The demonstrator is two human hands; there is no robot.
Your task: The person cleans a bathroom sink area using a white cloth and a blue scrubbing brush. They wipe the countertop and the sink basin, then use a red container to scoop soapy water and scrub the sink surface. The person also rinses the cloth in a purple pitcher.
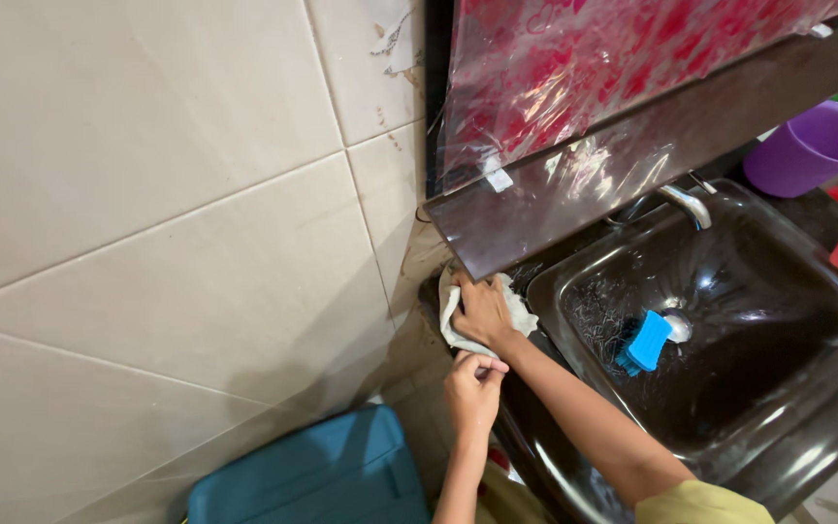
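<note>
1. Head view looks down on a dark glossy sink (807, 388) set beside a beige tiled wall (147, 243).
2. Right hand (484, 311) lies palm-down on a white cloth (450, 315), fingers spread and pressing it against the sink's left corner, under the dark shelf (632, 146).
3. Left hand (473, 391) sits just below the cloth at the sink's edge, fingers curled into a loose fist; whether it grips anything cannot be told.
4. Blue scrub brush (647, 342) lies inside the basin near the drain.
5. Metal tap (688, 203) stands at the basin's back rim.
6. Purple bucket (812, 146) sits beyond the sink; a blue bin (312, 475) stands below.
</note>
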